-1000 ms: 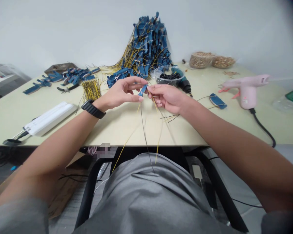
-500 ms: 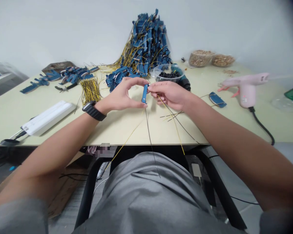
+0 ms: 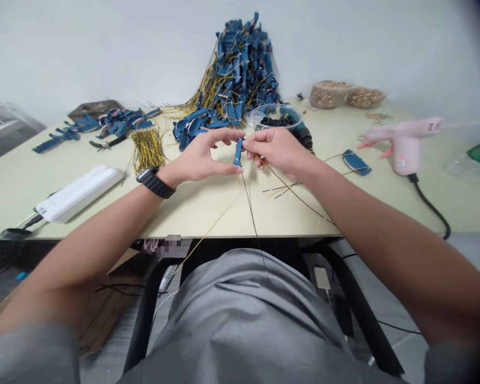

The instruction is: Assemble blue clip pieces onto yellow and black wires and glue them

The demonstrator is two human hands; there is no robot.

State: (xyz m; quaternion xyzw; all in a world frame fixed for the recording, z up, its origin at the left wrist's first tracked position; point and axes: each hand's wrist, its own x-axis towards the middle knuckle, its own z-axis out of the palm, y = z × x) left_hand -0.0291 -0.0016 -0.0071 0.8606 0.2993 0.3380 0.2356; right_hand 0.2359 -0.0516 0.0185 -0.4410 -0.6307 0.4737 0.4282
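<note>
My left hand (image 3: 202, 157), with a black watch on its wrist, pinches a small blue plastic piece (image 3: 237, 152) held upright above the table. My right hand (image 3: 278, 151) is closed on the top of the same piece and on thin wires. A black wire (image 3: 253, 218) and yellow wires (image 3: 288, 188) trail from the piece down toward my lap. Directly behind my hands rises a tall heap of blue pieces with yellow wires (image 3: 240, 69).
A clear tub of black bits (image 3: 278, 118) sits behind my hands. A pink glue gun (image 3: 404, 141) with a black cord stands at right, a single blue piece (image 3: 356, 162) beside it. A bundle of yellow wires (image 3: 149, 146), more blue pieces (image 3: 100, 125) and a white box (image 3: 80, 192) lie at left.
The blue piece has turned from tilted to upright between my fingers. Both hands drew slightly away from me, and the yellow wire swung out to the right.
</note>
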